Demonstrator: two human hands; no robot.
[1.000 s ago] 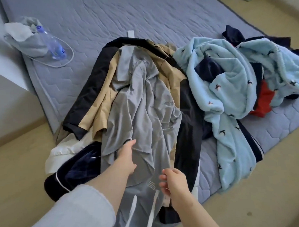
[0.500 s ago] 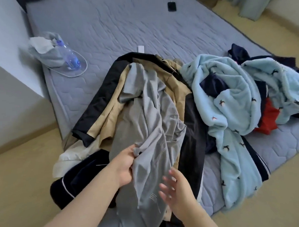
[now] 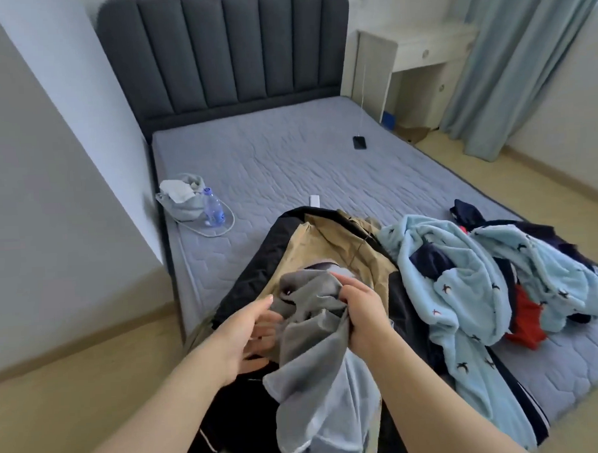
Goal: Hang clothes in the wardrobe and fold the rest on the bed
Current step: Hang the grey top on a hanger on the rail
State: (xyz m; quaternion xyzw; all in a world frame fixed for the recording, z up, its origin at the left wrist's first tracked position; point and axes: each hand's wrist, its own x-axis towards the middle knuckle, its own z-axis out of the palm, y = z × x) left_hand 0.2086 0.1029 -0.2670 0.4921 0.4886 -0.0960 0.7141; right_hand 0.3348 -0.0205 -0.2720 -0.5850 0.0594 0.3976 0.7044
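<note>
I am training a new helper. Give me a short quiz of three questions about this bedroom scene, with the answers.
1. True or false: the right hand grips the grey garment.
2. What lies nearest the water bottle? A) grey bag B) phone C) red cloth
3. Fill in: the light blue fleece lies to the ___ of the tan coat.
Key: 1 true; 2 A; 3 right.

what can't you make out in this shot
Head view: left hand fingertips, hidden behind the grey garment; its grip is unclear.
Head view: garment's lower end, cut off by the bottom edge.
Head view: water bottle label, too small.
</note>
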